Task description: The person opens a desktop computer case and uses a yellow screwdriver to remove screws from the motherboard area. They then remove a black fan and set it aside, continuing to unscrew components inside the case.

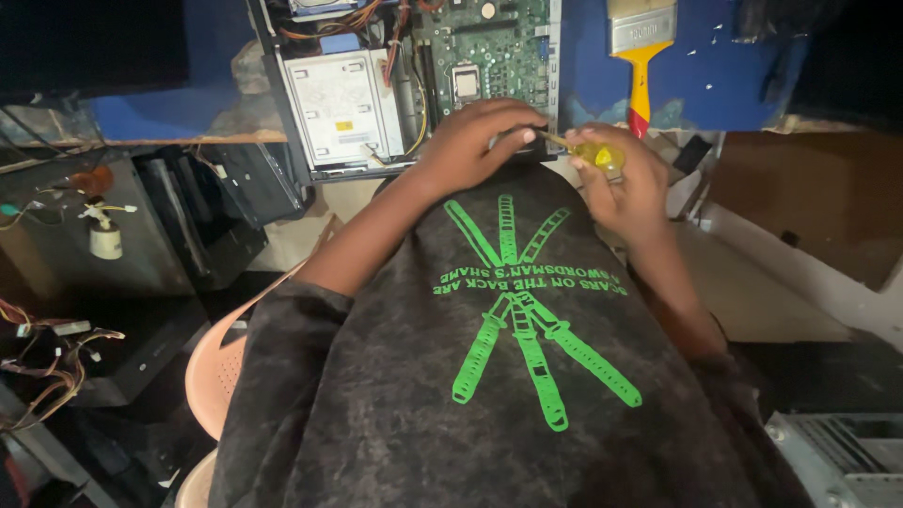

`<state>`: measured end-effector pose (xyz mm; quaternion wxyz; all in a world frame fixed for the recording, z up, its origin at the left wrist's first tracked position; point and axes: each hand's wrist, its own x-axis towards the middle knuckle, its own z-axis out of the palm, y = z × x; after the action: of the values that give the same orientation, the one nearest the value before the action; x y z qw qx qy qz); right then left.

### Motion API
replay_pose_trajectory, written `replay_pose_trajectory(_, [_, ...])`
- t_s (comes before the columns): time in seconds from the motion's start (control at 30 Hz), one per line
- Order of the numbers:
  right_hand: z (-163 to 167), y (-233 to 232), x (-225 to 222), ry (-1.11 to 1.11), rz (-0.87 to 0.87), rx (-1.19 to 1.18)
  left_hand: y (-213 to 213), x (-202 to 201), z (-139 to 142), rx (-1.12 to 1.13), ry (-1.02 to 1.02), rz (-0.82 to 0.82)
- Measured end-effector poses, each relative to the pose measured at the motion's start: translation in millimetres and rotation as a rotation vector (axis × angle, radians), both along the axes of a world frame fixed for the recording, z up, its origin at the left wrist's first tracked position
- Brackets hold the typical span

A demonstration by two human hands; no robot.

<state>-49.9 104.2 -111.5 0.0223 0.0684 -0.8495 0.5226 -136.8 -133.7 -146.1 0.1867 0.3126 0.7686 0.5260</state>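
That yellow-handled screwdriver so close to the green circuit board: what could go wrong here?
The tip could slip: the right hand holds the screwdriver at the edge of the open computer case, near the exposed green circuit board, and might scratch it. The left hand rests right beside the tip and might get jabbed. The light is dim, so a loosened screw could drop out of sight.

One head-worn view, steeply downward over the person's own chest – close above an opened computer case
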Motion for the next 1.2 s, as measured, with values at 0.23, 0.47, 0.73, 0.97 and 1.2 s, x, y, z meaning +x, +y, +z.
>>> replay_pose_trajectory(0.23, [1,-1,-2,0.002,-0.008,-0.048,17,-2,-17,-0.009,0.012,-0.06])
replay_pose_trajectory(0.47, [2,-2,-4,0.018,0.004,0.003,28,-4,-25,-0.004,0.036,-0.125])
replay_pose_trajectory(0.73, [5,-2,-3,-0.019,0.007,-0.001,31,-3,-30,-0.004,0.085,-0.137])
replay_pose_trajectory(0.97, [8,-3,-3,-0.01,0.003,0.021,32,-4,-29,-0.001,0.069,-0.13])
replay_pose_trajectory(1.2, [11,-4,-6,-0.001,0.02,0.045,32,-4,-31,0.013,0.08,-0.125])
